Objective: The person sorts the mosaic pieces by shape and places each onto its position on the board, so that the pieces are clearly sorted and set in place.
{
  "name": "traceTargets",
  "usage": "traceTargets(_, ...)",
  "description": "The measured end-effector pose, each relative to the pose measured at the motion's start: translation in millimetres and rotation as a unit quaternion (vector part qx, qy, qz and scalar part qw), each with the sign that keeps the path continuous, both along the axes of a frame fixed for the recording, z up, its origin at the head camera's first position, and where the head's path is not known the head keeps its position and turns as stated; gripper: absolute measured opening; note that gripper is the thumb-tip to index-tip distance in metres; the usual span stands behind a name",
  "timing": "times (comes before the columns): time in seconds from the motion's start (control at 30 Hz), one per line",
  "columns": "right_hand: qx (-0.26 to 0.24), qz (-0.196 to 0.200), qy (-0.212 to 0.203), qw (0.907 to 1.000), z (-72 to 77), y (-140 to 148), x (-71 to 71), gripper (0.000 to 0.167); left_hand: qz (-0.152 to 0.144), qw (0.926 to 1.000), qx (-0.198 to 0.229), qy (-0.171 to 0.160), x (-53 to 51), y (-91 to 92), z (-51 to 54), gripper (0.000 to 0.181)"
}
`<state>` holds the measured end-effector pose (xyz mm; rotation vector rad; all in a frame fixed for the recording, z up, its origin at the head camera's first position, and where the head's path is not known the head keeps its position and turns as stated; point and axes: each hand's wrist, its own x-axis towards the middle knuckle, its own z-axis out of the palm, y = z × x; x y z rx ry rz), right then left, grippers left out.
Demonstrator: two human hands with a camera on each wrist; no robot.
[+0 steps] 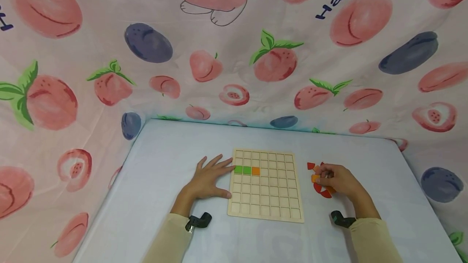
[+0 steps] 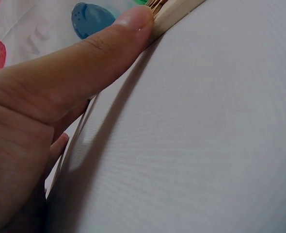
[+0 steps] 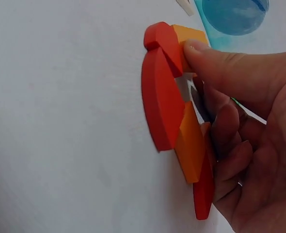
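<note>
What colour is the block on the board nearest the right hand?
The block is orange; the head view shows it best.

Wht tbl (image 1: 164,153) w/ grid board (image 1: 270,192) & red/orange pcs (image 3: 161,102).

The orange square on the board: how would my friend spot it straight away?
On the white table, find the board. Near the left hand, three coloured squares sit side by side in one row. The orange square is the one farthest from that hand; the other two are green.
</note>
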<state>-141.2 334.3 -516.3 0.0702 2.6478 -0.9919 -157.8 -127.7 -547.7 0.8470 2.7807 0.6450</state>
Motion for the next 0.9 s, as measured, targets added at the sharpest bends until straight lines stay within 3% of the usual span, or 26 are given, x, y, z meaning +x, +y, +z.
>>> traceTargets(0.23, -0.005, 0.013, 0.013, 0.9998, 7.0, 3.1, 4.9, 0.029, 0.002, 1.0, -0.001, -0.002, 0.4, 0.3, 0.6, 0.097)
traceTargets(0.47, 0.013, -0.01, 0.038, 0.9991, 11.2, -2.2, 5.8, 0.025, 0.0, 1.0, -0.001, 0.0, -0.6, -0.3, 0.5, 0.096)
traceTargets(0.77, -0.068, -0.015, 0.038, 0.9969, 13.1, -25.6, 4.5, 0.023, 0.0, 1.0, -0.001, 0.003, 0.2, -0.3, 0.4, 0.096)
traceTargets(0.9, -0.057, 0.008, 0.067, 0.996, 7.6, -37.0, 1.8, 0.017, 0.0, 1.0, 0.0, 0.005, -0.1, -0.1, 0.3, 0.096)
